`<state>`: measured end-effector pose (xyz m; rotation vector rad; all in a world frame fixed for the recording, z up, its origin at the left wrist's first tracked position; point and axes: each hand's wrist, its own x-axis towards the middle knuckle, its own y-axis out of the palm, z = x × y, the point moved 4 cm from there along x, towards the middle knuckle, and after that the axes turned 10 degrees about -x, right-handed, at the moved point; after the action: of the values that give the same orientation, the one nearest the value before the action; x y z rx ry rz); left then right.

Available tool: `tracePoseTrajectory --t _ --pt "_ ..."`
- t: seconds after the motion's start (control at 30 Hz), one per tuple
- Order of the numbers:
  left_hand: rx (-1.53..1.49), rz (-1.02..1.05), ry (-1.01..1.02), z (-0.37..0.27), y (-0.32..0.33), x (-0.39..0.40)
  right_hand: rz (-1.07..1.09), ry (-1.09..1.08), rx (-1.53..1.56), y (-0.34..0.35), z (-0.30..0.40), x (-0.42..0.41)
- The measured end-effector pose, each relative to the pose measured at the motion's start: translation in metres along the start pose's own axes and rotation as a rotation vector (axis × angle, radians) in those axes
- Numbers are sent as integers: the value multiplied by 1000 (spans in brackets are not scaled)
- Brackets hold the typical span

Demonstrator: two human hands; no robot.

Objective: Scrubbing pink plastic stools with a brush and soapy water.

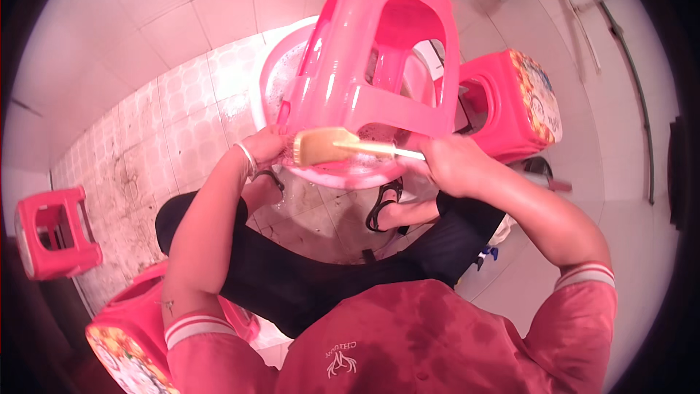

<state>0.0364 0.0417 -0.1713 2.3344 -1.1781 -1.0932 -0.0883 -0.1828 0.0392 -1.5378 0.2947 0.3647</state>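
Observation:
A pink plastic stool (333, 87) lies tilted over a round basin (266, 74) of sudsy water. My left hand (266, 148), with a pale band at the wrist, grips the stool's near left leg end; its fingertips are partly hidden behind the brush. My right hand (456, 167) is closed on the white handle of a yellow scrubbing brush (322, 146). The brush head lies across the near end of the stool, its bristles pointing left beside my left fingers.
Another pink stool (500, 104) with a patterned seat lies on its side at the right of the basin. One more (131, 323) is behind my left arm, and a smaller one (57, 232) stands far left. Wet, stained floor tiles (186, 142) lie left; pipes (629, 54) run along the right wall.

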Motion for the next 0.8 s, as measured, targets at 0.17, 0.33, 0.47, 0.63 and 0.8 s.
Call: tracePoseTrajectory --t 0.17,0.33,0.47,0.63,0.8 --pt "-242 -207 -75 -3 0 -1 32 89 220 10 -4 11" --pt "-340 -117 23 -7 19 -9 147 5 207 45 14 5" --pt "-276 -144 -18 -9 -3 -13 25 31 237 51 25 2" --pt "-268 -156 49 -12 10 -12 -69 114 73 43 18 14" --pt "-252 -38 -37 -4 -4 3 -44 97 -41 41 8 21"
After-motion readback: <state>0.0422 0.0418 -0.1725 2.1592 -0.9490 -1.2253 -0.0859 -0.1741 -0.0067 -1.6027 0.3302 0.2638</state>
